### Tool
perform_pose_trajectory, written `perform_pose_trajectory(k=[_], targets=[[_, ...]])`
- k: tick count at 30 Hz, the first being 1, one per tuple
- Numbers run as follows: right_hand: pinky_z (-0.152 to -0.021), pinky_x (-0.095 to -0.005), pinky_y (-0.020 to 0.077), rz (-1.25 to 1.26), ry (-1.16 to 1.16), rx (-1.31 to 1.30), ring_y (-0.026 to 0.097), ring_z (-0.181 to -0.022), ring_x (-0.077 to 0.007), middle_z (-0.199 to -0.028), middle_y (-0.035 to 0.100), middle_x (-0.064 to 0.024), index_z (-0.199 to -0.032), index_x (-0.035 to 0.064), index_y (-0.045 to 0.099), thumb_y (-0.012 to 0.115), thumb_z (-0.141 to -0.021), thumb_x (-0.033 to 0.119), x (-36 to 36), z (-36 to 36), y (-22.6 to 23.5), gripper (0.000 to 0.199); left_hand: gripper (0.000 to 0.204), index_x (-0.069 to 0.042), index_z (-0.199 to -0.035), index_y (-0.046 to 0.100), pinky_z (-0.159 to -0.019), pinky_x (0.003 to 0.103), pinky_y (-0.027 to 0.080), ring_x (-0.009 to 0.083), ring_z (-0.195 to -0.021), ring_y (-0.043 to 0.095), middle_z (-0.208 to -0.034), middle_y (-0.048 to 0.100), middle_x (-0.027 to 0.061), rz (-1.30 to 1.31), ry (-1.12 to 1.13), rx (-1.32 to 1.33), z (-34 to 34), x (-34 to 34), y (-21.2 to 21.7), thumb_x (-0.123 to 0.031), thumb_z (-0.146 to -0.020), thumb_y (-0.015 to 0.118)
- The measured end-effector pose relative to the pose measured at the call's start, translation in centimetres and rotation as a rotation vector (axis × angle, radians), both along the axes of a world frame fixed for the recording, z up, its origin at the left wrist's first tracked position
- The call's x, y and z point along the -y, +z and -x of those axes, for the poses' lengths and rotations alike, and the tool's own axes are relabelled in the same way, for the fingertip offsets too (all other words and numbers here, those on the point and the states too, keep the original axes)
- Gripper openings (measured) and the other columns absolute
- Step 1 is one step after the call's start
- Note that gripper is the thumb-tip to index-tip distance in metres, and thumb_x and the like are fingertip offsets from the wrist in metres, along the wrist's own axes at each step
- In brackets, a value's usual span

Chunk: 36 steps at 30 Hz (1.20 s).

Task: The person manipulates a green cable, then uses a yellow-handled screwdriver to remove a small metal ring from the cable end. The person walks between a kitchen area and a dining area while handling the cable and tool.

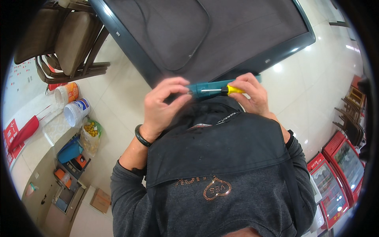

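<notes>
My right hand [252, 94] is closed around the yellow and black handle of a screwdriver [233, 90], whose thin metal shaft points left. Behind the shaft runs a long teal tool [205, 87], its far right end showing past my right fingers; its exact kind is unclear. My left hand [166, 100] is curled at the tool's left end, thumb and fingers drawn together by the screwdriver's tip. Whatever small dark piece sits between those fingertips is blurred. Both hands are held just beyond my black apron [221, 146].
Ahead lies a large dark panel [237, 31] with a black frame and a loose black cable [207, 29] on it. Chairs [77, 43], buckets [77, 110] and a bag of yellow fruit [91, 132] stand left. Red-framed glass cabinets [343, 158] are at right.
</notes>
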State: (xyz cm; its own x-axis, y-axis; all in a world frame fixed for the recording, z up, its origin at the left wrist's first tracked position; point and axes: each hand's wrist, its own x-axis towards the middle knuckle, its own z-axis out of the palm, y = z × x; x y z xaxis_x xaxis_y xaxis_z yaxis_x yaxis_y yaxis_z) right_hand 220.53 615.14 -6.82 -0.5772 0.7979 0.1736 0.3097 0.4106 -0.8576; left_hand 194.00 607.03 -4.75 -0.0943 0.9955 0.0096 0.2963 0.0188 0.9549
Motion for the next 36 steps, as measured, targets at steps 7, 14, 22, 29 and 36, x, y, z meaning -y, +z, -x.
perform_pose_trajectory(k=[7,14,22,29,36], targets=[[-0.066,-0.0281,0.0507,0.031,-0.001,-0.009,0.061,-0.082,-0.021,-0.095,0.061,-0.0086,-0.102,0.0053,0.069,0.081,-0.078,0.007,0.3,0.1,-0.5,0.027,0.015,0.001,-0.09,0.069,-0.084,0.03,0.054,0.021,-0.097,0.069,-0.107,0.071,0.0109,0.019,0.009,-0.004,-0.1,0.0,-0.1,0.002,-0.077,0.077],[-0.067,-0.0278,0.0503,0.038,0.006,-0.016,0.061,-0.082,-0.0207,-0.094,0.062,-0.0083,-0.101,0.0056,0.069,0.081,-0.077,0.004,-0.3,0.2,-0.1,0.027,0.013,0.0,-0.089,0.069,-0.084,0.03,0.054,0.0206,-0.097,0.069,-0.106,0.071,0.011,0.077,-0.008,-0.036,0.0,0.0,0.1,0.002,-0.078,0.076],[-0.065,-0.0277,0.049,0.181,0.071,-0.025,0.06,-0.08,-0.019,-0.092,0.063,-0.0072,-0.099,0.0039,0.069,0.079,-0.08,0.008,-0.8,0.3,-0.1,0.022,0.02,0.001,-0.094,0.067,-0.089,0.032,0.053,0.0233,-0.102,0.068,-0.111,0.071,0.0126,0.051,-0.042,0.069,0.7,0.2,-0.4,0.003,-0.076,0.076],[-0.066,-0.0268,0.0486,0.205,0.062,-0.025,0.06,-0.08,-0.0186,-0.092,0.063,-0.007,-0.098,0.0042,0.068,0.079,-0.08,0.007,-0.5,0.4,-0.1,0.021,0.017,0.001,-0.092,0.067,-0.088,0.032,0.053,0.0232,-0.102,0.068,-0.112,0.071,0.0125,0.049,-0.096,0.035,1.2,0.2,-0.5,0.003,-0.077,0.075],[-0.069,-0.0302,0.0489,-0.073,0.059,0.048,0.06,-0.08,-0.0228,-0.093,0.063,-0.0079,-0.096,0.0059,0.067,0.082,-0.074,0.003,-0.6,0.6,0.1,0.027,0.013,0.002,-0.09,0.068,-0.085,0.031,0.053,0.0226,-0.098,0.069,-0.109,0.071,0.0124,0.07,-0.052,0.049,0.6,0.0,-0.7,0.004,-0.079,0.074]])
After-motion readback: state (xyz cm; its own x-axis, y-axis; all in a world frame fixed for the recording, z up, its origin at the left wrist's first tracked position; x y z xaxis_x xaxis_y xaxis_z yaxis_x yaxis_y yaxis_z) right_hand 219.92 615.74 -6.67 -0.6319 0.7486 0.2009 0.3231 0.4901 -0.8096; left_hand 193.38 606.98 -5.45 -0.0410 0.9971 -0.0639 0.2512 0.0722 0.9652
